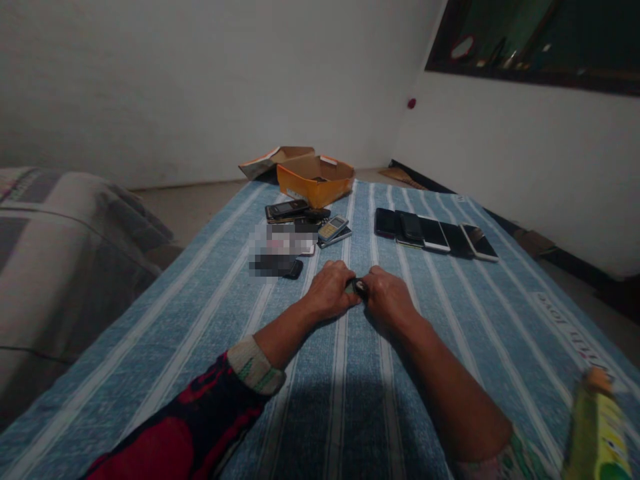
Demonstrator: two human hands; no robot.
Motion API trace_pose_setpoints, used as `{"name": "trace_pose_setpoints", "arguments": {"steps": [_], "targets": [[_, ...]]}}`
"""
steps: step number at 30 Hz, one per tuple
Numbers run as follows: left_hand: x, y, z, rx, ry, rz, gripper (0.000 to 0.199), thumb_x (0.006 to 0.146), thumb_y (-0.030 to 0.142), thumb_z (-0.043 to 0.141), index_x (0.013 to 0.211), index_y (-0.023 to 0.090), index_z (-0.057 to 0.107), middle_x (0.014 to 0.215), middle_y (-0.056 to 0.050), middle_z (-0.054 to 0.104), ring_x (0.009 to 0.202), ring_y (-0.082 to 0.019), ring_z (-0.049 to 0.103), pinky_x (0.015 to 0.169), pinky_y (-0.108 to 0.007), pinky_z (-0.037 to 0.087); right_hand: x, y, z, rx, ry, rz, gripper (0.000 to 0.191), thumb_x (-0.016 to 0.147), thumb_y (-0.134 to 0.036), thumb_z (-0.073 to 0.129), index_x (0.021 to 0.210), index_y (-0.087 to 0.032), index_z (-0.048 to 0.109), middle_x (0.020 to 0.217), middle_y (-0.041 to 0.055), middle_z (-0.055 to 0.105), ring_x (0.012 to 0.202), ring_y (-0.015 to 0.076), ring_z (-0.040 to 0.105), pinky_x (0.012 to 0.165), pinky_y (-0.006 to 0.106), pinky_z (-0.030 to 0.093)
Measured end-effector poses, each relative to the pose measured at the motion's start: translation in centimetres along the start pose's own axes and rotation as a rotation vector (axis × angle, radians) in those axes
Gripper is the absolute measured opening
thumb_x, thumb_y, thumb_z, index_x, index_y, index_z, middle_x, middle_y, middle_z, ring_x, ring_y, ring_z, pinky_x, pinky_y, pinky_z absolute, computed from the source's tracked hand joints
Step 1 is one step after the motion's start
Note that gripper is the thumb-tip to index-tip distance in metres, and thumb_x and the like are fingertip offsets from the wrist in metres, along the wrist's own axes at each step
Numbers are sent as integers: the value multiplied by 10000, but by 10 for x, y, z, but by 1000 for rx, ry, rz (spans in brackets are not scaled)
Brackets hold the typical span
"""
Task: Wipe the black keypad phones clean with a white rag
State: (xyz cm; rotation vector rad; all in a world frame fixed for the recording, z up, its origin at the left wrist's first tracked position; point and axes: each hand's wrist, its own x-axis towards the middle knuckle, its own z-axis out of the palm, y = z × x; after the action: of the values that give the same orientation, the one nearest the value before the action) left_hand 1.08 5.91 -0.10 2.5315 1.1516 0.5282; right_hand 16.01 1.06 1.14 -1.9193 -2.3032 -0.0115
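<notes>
Near the middle of the striped blue cloth (320,360), my left hand (333,290) and my right hand (387,297) meet around a small dark object (359,287). Fingers of both hands are closed on it, and they cover most of it, so its kind cannot be made out. Beyond my left hand lies a loose pile of old mobile phones, with a silver keypad phone (333,229) on its right side. Farther right, several phones lie side by side in a slanting row, ending in a white-edged phone (479,241).
An open orange cardboard box (315,190) stands at the cloth's far end. A yellow-green object (597,427) is at the lower right. A cloth-covered piece of furniture (60,267) stands left. A white wall with a dark-framed window (540,43) rises behind.
</notes>
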Motion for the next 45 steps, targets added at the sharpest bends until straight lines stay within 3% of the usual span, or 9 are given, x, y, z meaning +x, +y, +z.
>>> {"name": "trace_pose_setpoints", "arguments": {"steps": [4,10,15,20,26,31,36,42,45], "targets": [[1,0,1,19,-5,-14,237,688,360,716,826,168,728,832,-85,609,870,-274,539,714,-346,425,7,0,0,-32,31,56,183,870,-156,501,863,-162,683,903,83,613,754,181,591,609,283,346],[1,-1,2,4,7,-2,231,700,345,678,820,153,723,826,-95,613,860,-279,543,707,-351,420,1,-6,-2,-7,-4,-9,182,868,-163,506,887,-176,686,875,74,618,738,175,587,599,281,338],[0,-2,2,-16,30,-12,255,658,348,719,836,167,735,817,-89,617,855,-278,551,704,-345,417,6,-6,-2,-35,40,79,205,881,-148,475,870,-159,680,913,89,622,769,184,596,608,285,337],[0,-1,2,26,8,-15,230,698,344,673,826,159,716,828,-81,619,865,-260,553,708,-327,425,3,-9,-2,-5,-7,14,194,880,-168,492,903,-174,685,894,72,625,760,175,599,606,277,337],[1,-3,5,56,11,-30,256,708,367,657,835,151,711,832,-83,614,863,-257,546,710,-327,431,9,-13,-1,-48,20,117,235,904,-161,439,898,-158,674,941,85,623,801,178,604,608,272,341],[1,-3,5,46,8,-31,213,689,327,662,808,156,707,812,-69,609,846,-238,548,729,-320,435,6,-16,-1,-7,-10,47,225,904,-186,459,944,-183,681,911,69,624,796,174,608,612,267,346],[2,-1,3,54,17,-53,267,687,367,678,831,145,717,815,-74,614,842,-241,552,743,-325,438,8,-15,-3,-27,19,123,245,914,-181,434,936,-165,678,954,87,629,837,186,614,633,270,361],[1,-1,3,51,14,-56,257,671,320,677,860,151,719,821,-67,620,848,-239,559,738,-315,442,4,-17,-3,8,-27,44,237,898,-192,468,985,-191,688,919,72,640,815,191,623,631,272,365],[2,-1,3,74,12,-48,237,695,340,655,809,142,715,799,-74,615,826,-238,560,734,-322,440,6,-18,-3,6,6,90,246,907,-180,448,969,-181,686,940,80,641,833,189,621,633,269,366]]}}
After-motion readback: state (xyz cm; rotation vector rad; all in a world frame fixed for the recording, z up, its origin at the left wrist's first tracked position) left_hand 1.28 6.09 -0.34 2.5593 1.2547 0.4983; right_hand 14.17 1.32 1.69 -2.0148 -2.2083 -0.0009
